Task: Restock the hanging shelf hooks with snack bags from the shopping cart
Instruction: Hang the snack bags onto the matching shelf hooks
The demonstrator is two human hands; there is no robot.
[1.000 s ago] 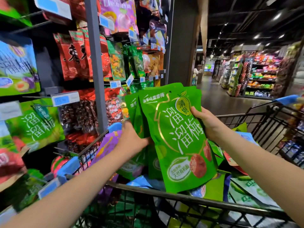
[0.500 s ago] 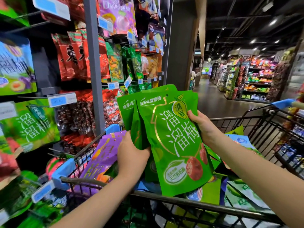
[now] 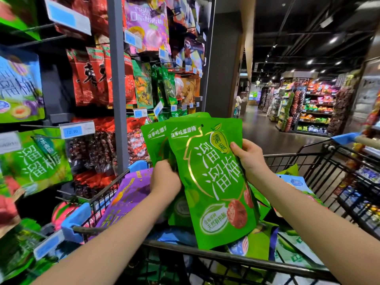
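I hold a fanned stack of green snack bags (image 3: 213, 177) upright above the black shopping cart (image 3: 226, 259). My right hand (image 3: 249, 159) pinches the front bag at its right edge. My left hand (image 3: 165, 178) grips the left side of the stack, partly behind the front bag. Each bag has a small hang hole near the top. On the left, matching green bags (image 3: 39, 159) hang on a shelf hook under a blue price tag (image 3: 77, 130). More bags, purple (image 3: 127, 198) and green, lie in the cart.
The hanging shelf (image 3: 118, 83) on the left is packed with red, green and purple bags, and its hook ends with price tags stick out toward me. A grey upright post stands close to the cart's left corner. The aisle runs ahead to the right, with more shelves (image 3: 312, 112) far off.
The stack of green bags has risen slightly and shifted right. My view has turned a little left toward the shelf. Both hands keep their hold.
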